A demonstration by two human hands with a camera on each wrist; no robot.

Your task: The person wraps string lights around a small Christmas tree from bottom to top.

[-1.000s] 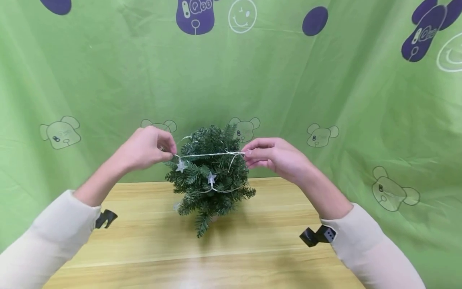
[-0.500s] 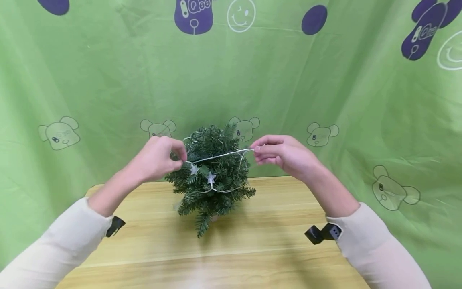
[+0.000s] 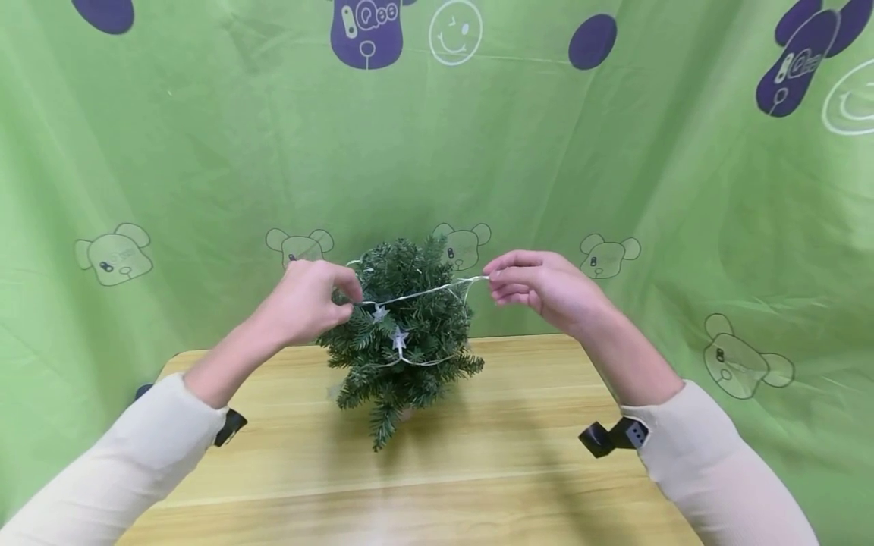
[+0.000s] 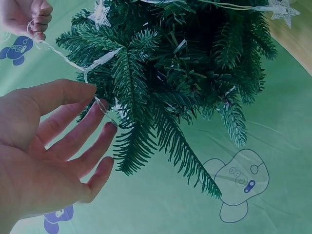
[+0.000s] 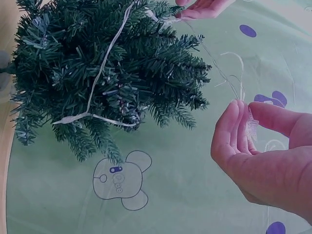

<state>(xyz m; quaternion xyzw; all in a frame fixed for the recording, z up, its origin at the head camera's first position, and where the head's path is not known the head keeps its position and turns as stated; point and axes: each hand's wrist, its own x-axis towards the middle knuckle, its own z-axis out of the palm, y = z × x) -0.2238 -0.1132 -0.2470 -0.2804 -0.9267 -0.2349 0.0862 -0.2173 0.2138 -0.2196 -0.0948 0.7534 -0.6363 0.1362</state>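
A small artificial Christmas tree (image 3: 410, 379) stands on the wooden table, wound with a clear-wired string of star lights (image 3: 426, 291). My left hand (image 3: 307, 299), at the tree's left side, pinches the wire between thumb and fingertips; in the left wrist view its other fingers (image 4: 80, 158) spread beside the branches. Off to the tree's right, my right hand (image 3: 549, 292) pinches the far end of this stretch, pulled nearly straight across the upper branches. A clear star (image 5: 252, 127) shows at its fingers in the right wrist view. Another star light (image 3: 400, 338) sits on the tree's front.
Pale wood tabletop (image 3: 328, 470) spreads in front of the tree. A green printed cloth (image 3: 519, 152) hangs close behind and along both sides. Small black camera mounts (image 3: 611, 437) are worn at both sleeve cuffs.
My left hand has moved right and slightly down, closer in to the tree. My right hand has drawn the wire a little right and up. The star below the wire has shifted right.
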